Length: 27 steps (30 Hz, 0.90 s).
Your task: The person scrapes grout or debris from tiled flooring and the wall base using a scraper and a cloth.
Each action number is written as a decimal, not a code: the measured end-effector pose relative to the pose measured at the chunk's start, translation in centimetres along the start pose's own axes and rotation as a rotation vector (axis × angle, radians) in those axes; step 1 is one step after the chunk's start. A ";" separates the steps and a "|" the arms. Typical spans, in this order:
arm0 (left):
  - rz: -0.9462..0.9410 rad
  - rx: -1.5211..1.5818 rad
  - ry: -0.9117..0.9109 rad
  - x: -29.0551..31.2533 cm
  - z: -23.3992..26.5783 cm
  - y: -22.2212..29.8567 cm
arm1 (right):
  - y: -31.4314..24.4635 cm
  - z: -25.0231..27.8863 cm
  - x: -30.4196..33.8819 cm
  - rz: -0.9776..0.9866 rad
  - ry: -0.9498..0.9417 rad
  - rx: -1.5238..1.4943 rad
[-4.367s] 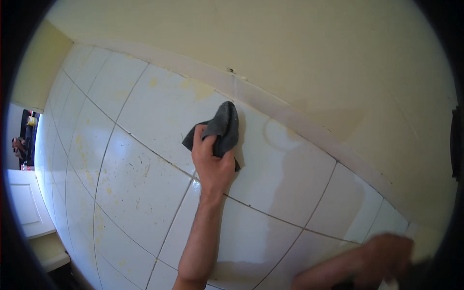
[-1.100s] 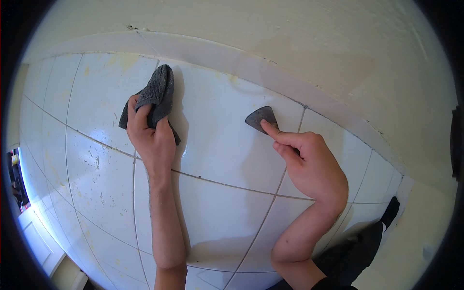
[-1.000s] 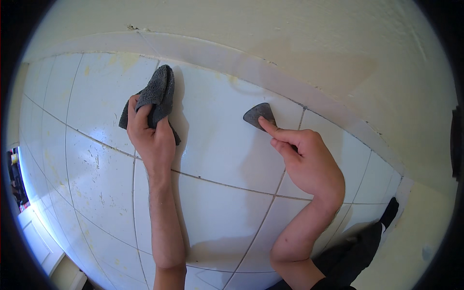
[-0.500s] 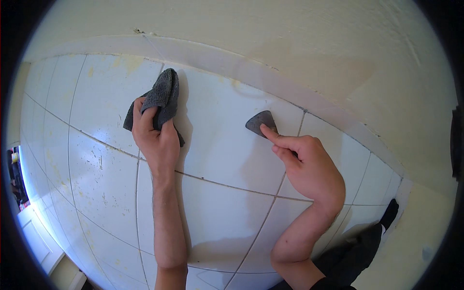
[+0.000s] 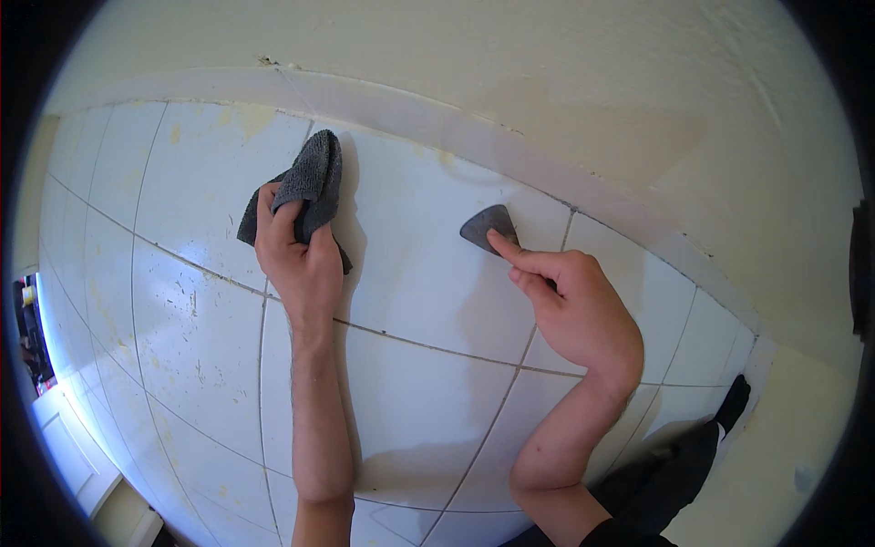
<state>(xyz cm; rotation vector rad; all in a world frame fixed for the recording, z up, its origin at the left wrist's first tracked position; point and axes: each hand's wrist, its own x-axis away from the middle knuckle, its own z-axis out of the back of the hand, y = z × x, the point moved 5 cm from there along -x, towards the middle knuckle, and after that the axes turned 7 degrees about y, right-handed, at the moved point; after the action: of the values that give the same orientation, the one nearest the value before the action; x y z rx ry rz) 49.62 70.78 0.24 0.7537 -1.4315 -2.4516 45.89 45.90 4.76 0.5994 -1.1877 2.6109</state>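
A bunched dark grey cloth (image 5: 314, 173) is gripped in my left hand (image 5: 299, 255), its folds sticking out above and below the fingers. My right hand (image 5: 583, 301) is closed round a scraper (image 5: 489, 225) with a dark, fan-shaped blade; its handle is hidden in my palm. The index finger stretches along the scraper and presses on the blade's base. Blade and hand are over the white floor tile (image 5: 410, 264) between the cloth and the wall. Whether the blade's edge touches the tile I cannot tell.
A cream wall (image 5: 592, 82) with a low skirting (image 5: 383, 105) bounds the far side. Yellowish stains and flecks (image 5: 187, 310) mark the tiles on the left. My dark-clothed leg (image 5: 674, 474) lies at the lower right. A white door (image 5: 77, 442) stands at the lower left.
The scraper and my right hand have shifted very slightly left. My left hand keeps its hold on the cloth, with hardly any movement.
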 end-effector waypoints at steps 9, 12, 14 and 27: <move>-0.029 0.003 -0.004 0.0 0.1 0.0 | 0.2 -0.4 0.2 0.008 -0.006 -0.020; -0.008 -0.025 0.006 0.0 0.3 0.3 | 0.1 0.3 0.2 0.072 0.043 -0.048; -0.021 -0.043 0.014 0.1 0.1 0.6 | 0.3 2.1 1.8 0.133 -0.063 -0.028; -0.285 -0.026 -0.512 10.8 -7.3 7.3 | -2.4 5.8 7.1 0.334 -0.051 -0.120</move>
<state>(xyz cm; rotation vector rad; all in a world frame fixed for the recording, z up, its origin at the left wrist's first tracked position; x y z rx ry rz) 43.75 57.08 0.05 0.3507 -1.5296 -3.0366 42.02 43.29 12.98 0.4819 -1.5685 2.7755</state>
